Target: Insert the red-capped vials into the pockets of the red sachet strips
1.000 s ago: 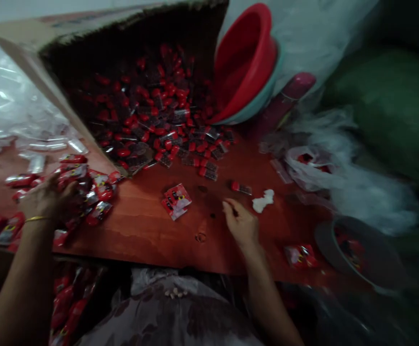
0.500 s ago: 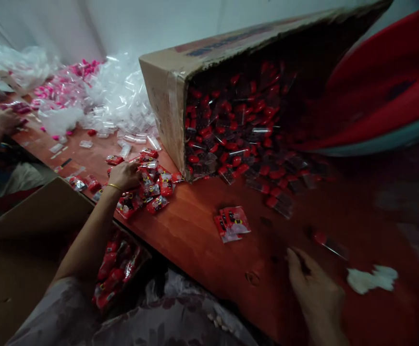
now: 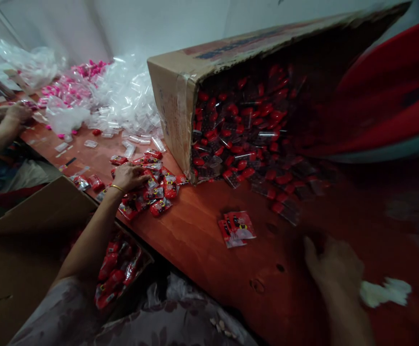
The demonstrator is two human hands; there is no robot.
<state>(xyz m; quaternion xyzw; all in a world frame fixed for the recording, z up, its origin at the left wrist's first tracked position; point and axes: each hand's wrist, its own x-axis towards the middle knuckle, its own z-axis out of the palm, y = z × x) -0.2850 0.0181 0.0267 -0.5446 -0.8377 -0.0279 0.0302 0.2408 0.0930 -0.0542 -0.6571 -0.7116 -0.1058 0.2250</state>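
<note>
My left hand (image 3: 129, 177) is over a pile of small red printed packets (image 3: 160, 206). Its fingers are curled down together among them; whatever is in them is hidden. My right hand (image 3: 335, 262) is low over the table at the right, smeared by motion, thumb apart from the fingers. Its fingertips are too dark to read, and it covers the spot where a small clear red-capped container lay. Between the hands, a few flat red packets (image 3: 241, 225) lie overlapped. Ahead of the right hand, clear containers with red caps (image 3: 285, 209) spill onto the table.
A cardboard carton (image 3: 171, 110) lies on its side, full of red-capped containers. Clear containers (image 3: 133, 105) and pink pieces (image 3: 72, 86) are heaped behind. An open box (image 3: 32, 211) with red packets stands below the table edge. Another person's hands (image 3: 15, 115) work at far left. Crumpled white material (image 3: 386, 292) lies right.
The view has shifted slightly. My right hand has moved forward and right, over the loose red-capped container, which is now hidden. My left hand stays at the packet pile, fingers slightly lower.
</note>
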